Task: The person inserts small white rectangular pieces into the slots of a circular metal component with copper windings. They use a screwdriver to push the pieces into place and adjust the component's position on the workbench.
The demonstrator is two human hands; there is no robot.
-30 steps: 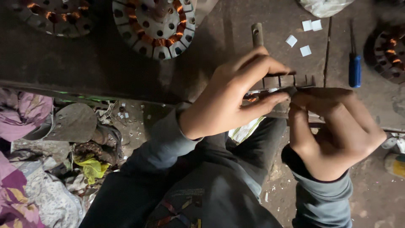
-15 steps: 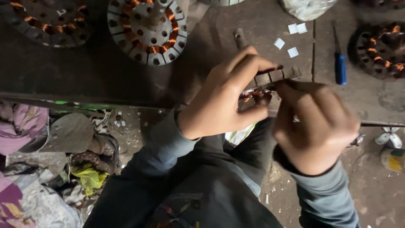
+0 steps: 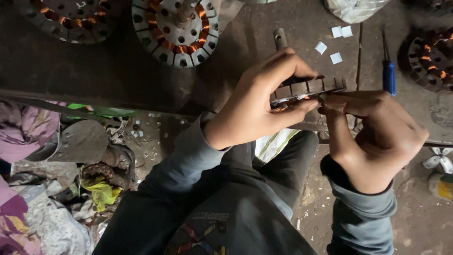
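Two bare hands meet over the near edge of a dark workbench (image 3: 118, 71), both closed on one toothed stator core (image 3: 306, 89) with copper winding showing under it. From the nine o'clock side, the left hand (image 3: 257, 106) clamps the core, thumb below and fingers curled over its top teeth. Coming in from four o'clock, the right hand (image 3: 377, 130) pinches the core's right end with fingertips pressed at its rim; what lies between those fingertips is hidden. At twelve o'clock from the hands, a grey metal rod (image 3: 280, 38) lies on the bench just beyond the core. Toward one o'clock sit four small white paper squares (image 3: 336, 58), and a blue-handled screwdriver (image 3: 389, 75) lies at two o'clock, near the right hand. Toward eleven o'clock rests a wound round stator (image 3: 177, 28), with another (image 3: 66, 16) farther left and a third (image 3: 432, 59) at the right edge. Rags and scraps (image 3: 56, 179) litter the floor at eight o'clock.
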